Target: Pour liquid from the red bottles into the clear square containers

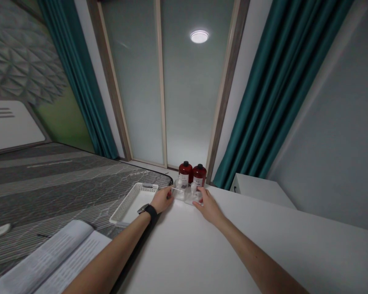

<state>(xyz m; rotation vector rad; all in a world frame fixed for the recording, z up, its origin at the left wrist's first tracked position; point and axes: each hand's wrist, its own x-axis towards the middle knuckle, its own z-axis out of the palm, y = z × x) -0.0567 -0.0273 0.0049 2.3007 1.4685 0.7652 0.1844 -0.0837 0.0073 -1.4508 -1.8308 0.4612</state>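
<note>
Two dark red bottles with black caps and white labels, a left bottle [185,169] and a right bottle [200,172], stand side by side at the far end of the white tabletop. In front of them lie clear plastic bags with white pump heads inside, a left bag [179,193] and a right bag [192,197]. My left hand [162,199], with a dark watch on the wrist, has its fingers curled at the left bag's edge. My right hand [209,207] grips the right bag's right side between thumb and fingers. The exact finger contacts are small and partly hidden.
A white perforated basket [125,204] sits left of my left hand on a grey patterned bed surface [79,175]. An open book [67,257] lies nearer, at lower left. Beyond the white tabletop [184,253] stand a white cabinet [263,190] and teal curtains [263,102].
</note>
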